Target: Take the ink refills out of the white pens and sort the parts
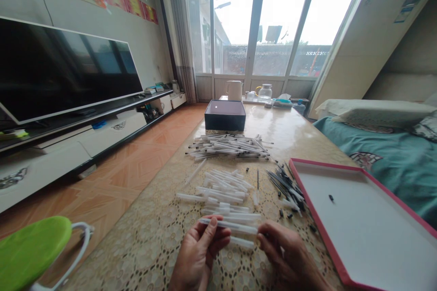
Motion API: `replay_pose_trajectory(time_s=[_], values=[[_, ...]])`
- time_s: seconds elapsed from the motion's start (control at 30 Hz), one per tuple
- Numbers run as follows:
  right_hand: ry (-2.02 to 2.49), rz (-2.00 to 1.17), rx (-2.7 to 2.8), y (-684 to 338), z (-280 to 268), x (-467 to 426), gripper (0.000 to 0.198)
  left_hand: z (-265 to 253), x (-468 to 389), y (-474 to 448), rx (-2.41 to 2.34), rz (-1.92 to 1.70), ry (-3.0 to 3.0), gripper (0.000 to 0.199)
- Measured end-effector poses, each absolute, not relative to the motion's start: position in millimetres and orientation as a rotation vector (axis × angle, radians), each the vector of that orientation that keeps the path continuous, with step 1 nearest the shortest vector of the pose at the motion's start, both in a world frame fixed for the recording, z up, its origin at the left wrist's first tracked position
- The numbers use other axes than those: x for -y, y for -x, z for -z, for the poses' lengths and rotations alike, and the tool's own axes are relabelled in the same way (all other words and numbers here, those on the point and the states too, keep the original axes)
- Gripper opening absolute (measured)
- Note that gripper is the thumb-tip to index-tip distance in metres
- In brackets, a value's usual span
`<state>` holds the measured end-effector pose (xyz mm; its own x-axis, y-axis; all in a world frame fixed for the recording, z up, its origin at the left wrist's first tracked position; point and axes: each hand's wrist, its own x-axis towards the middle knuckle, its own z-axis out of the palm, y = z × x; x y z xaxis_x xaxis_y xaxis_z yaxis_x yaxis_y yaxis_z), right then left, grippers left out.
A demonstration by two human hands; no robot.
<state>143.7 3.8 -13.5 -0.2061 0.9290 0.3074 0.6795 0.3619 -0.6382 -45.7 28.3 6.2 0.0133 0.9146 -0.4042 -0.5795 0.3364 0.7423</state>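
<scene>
My left hand (204, 248) grips a translucent white pen barrel (235, 226) between thumb and fingers, held nearly level above the table. At the barrel's right end is my right hand (285, 250), its thumb and fingertips pinched together; whatever is between them is hidden. Just beyond and below lie more clear barrels (227, 186), in a loose pile. To their right sits a heap of black pen parts (285, 184), with small black caps (281, 213) scattered nearby. Farther back is a wide pile of white pens with dark tips (228, 146).
A dark open box (225, 122) stands behind the piles. On the right lies a shallow pink-edged tray (336, 259) with one black cap (331, 198) in it. A jug (234, 90) and glass pot (265, 92) stand at the far end. A green stool (37, 250) is at lower left.
</scene>
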Motion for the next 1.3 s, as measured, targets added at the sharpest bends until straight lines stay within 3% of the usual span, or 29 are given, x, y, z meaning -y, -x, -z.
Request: replay_pose_trajectory(time_s=[0.23, 0.5, 0.7, 0.9, 1.07, 1.23, 1.3], values=[[1.419, -0.586, 1.904, -137.3, 14.7, -1.0, 0.015, -4.7, -28.0, 46.5, -0.968, -1.242, -0.426, 0.016], [1.409, -0.359, 2.024, -139.8, 24.1, -3.6, 0.023, -1.2, -29.1, 46.2, -0.973, -1.235, -0.437, 0.022], [1.436, -0.274, 2.148, -152.9, 7.3, -1.9, 0.022, -1.5, -30.1, 47.6, -0.973, -1.222, -0.424, 0.014], [1.620, -0.382, 2.180, -188.8, -15.6, 3.0, 0.025, -11.4, -41.2, 65.3, -1.068, -1.253, -0.543, 0.011], [1.759, -0.459, 2.142, -227.6, -30.6, 5.9, 0.028, -24.3, -51.7, 80.4, -1.030, -1.029, -0.768, 0.012], [1.982, -0.117, 1.959, -248.3, -42.0, -14.8, 0.028, -18.7, -50.3, 76.3, -1.102, -0.964, -1.444, 0.002], [2.112, 0.086, 1.890, -247.8, -39.5, -29.7, 0.026, -12.4, -48.6, 73.4, -1.047, -1.039, -1.745, 0.011]])
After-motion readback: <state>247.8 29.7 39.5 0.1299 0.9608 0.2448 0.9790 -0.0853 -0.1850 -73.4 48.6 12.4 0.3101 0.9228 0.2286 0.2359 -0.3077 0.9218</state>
